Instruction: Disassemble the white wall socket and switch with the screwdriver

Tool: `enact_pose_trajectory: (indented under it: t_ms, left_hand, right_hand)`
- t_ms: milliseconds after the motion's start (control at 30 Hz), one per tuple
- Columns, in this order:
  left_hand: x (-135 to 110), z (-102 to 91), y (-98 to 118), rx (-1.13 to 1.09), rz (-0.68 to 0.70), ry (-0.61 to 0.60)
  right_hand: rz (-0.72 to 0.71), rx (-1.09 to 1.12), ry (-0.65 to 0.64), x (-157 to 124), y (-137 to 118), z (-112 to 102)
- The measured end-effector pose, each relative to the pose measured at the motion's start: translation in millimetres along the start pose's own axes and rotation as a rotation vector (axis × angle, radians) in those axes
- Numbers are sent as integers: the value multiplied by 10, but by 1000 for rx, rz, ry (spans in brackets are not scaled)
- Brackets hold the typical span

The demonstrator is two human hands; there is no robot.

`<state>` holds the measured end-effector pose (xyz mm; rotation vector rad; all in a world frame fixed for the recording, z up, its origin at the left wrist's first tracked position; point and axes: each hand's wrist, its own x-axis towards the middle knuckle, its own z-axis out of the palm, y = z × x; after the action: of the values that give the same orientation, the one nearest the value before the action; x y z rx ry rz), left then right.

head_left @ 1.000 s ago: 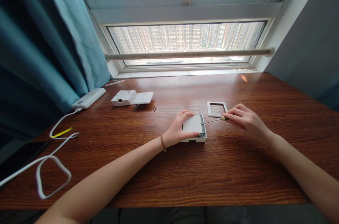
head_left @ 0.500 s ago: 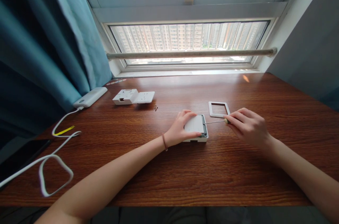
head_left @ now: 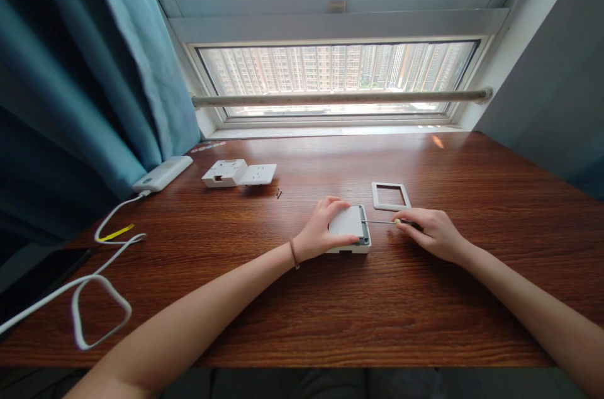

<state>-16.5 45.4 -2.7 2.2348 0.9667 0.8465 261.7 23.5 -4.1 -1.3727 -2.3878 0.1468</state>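
Observation:
A white wall switch (head_left: 348, 223) on its grey base lies in the middle of the wooden table (head_left: 330, 304). My left hand (head_left: 317, 232) grips it from the left, thumb along the near edge and fingers over the far edge. My right hand (head_left: 431, 232) is closed on a small screwdriver (head_left: 383, 221). The thin shaft lies nearly flat and its tip touches the switch's right edge. A white square frame (head_left: 391, 195) lies just behind the screwdriver.
A second white switch box with its socket plate (head_left: 238, 174) and small screws (head_left: 279, 192) lie at the back left. A white power bank (head_left: 163, 174) with a looping white cable (head_left: 89, 286) sits by the teal curtain (head_left: 85, 84). A dark tablet (head_left: 33, 276) lies at the left edge.
My right hand has come down and toward me, so the screwdriver now lies flatter against the switch's right edge. My left hand keeps the same hold.

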Motion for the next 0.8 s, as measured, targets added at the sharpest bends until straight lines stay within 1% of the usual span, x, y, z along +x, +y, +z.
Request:
enact_pose_trajectory:
  t_ms: [100,167,233,333,433,533,600,667,733,800]
  left_hand:
    - [5,7,-5,9,4,-9]
    - [11,14,-4,14,6,-16]
    - [16,19,3,10,3,-19]
    - [17,20,15,-5,-1,-18]
    - [10,18,21,-29,-2,-15]
    - [-3,20,19,-50,1,8]
    - [-17,26,24,-36,18,61]
    - [-36,33,44,14,38,135]
    - [-58,43,83,94,52,188]
    - [-79,55,133,175,71,202]
  right_hand:
    - [20,102,-72,17,-16,-7]
    - [-6,195,-121,33,-51,0]
    - [-41,236,-137,47,-98,12]
    - [-72,194,-120,51,-150,18]
    - [-78,137,-96,38,-122,-8]
    - [-60,24,-12,20,-33,-50]
    - [-35,-34,83,4,7,-71]
    - [-40,-23,205,-20,-17,-73]
    - [-117,36,330,-50,-119,-52]
    - [-250,71,401,-81,-280,-8]
